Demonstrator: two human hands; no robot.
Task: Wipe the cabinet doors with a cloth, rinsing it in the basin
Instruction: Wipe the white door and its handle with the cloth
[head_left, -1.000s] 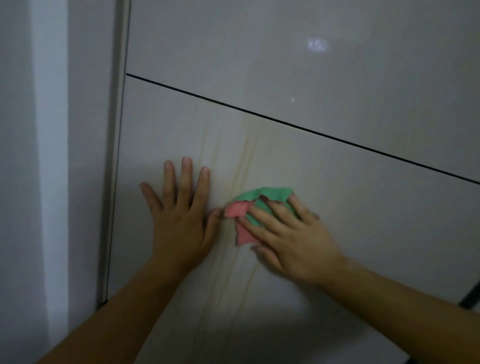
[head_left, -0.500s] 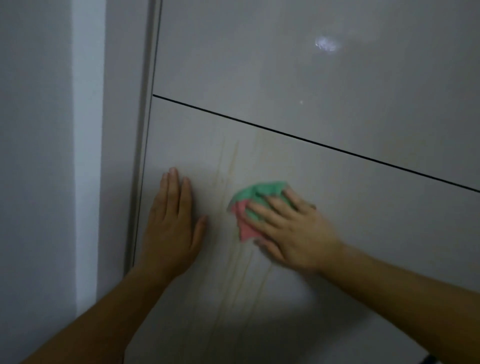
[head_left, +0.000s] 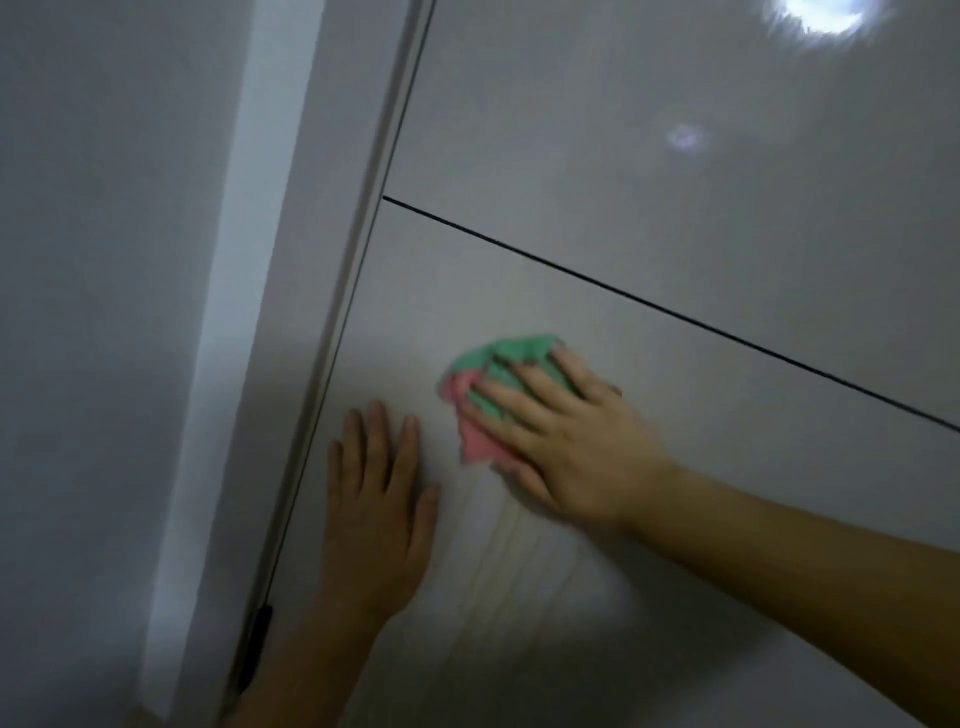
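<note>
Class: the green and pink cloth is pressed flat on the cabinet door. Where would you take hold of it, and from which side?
Pinch the cloth at its crumpled pink edge, poking out beyond the right hand toward the left hand. Come from that side: the rest lies pinned against the cabinet door under the palm, so only those loose folds offer a grip.

2 hands – L hand (head_left: 374, 519), R hand (head_left: 571, 447); 1 cloth (head_left: 501, 358); 2 cab. doors – upper door (head_left: 623, 156), lower door (head_left: 779, 421)
</note>
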